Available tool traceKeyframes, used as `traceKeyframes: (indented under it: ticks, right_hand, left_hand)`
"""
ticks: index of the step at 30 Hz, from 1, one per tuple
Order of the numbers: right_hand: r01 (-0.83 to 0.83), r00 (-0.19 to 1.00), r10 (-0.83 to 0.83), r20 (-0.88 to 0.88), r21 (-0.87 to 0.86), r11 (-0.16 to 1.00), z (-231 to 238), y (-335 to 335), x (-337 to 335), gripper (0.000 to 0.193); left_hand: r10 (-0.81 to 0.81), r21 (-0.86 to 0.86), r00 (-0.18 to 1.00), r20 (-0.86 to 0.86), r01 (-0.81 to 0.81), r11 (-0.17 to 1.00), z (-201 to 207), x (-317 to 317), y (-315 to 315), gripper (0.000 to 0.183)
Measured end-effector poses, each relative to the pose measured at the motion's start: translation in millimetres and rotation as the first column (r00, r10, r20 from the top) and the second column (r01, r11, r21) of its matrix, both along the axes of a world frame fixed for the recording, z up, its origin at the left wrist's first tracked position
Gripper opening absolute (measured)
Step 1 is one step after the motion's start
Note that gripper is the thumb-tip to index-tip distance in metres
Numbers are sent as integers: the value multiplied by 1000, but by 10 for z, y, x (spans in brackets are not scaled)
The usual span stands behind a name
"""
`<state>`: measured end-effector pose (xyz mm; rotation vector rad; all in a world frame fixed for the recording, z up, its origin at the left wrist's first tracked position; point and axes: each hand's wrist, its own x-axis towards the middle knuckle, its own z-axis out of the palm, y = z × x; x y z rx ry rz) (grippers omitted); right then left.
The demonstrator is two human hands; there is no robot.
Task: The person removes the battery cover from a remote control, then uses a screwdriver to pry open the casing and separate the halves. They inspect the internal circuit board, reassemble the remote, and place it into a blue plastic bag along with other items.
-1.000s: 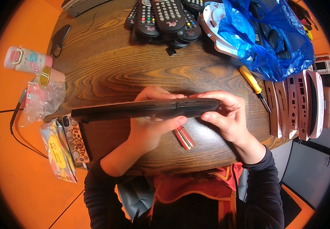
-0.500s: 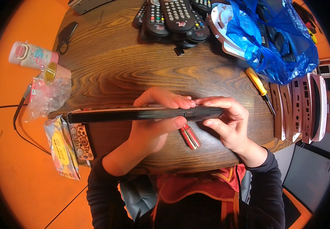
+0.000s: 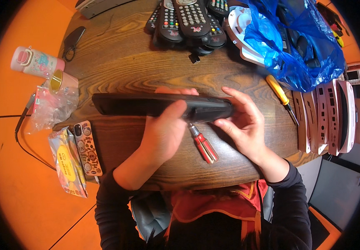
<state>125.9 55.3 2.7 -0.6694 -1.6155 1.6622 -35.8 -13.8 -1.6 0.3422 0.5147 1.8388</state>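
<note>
Left hand (image 3: 161,133) and right hand (image 3: 248,131) clasp one flat black plastic device (image 3: 126,103); one silver-and-yellow plastic packet (image 3: 67,162), at left, bears printed lettering.

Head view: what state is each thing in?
Long flat black device: gripped by left hand, right hand at its end
Red-handled metal tool: lying, tip hidden
Yellow-handled screwdriver: lying
Black plastic remotes: piled
Translucent blue plastic bag: crumpled, filled
Phone in patterned case: back up
Pale cylindrical bottle: lid on
Pale plastic boxes: lined up
</note>
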Motion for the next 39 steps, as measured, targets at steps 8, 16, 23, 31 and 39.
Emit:
traceKeyframes:
  ticks: [8,16,23,31,39]
  right_hand:
    - [281,914,-318,251,174,944,-36,286,8,26]
    - [57,708,-548,447,736,674,-34,400,36,23]
    - [-134,989,130,-68,-50,990,91,59,51,33]
    - [-127,984,127,-127,15,992,55,48,61,26]
    - [-171,976,163,-142,-47,984,62,-51,51,20]
  left_hand:
    - [66,60,973,223,-81,995,-4,-369,73,28]
    - [-8,-10,996,90,9,1000,46,-169,19,34]
    - [-51,29,974,-221,59,998,-25,98,-6,43]
    - [80,52,909,-409,-64,997,4,202,-60,41]
    - [124,92,785,-607,-86,992,44,127,-84,32]
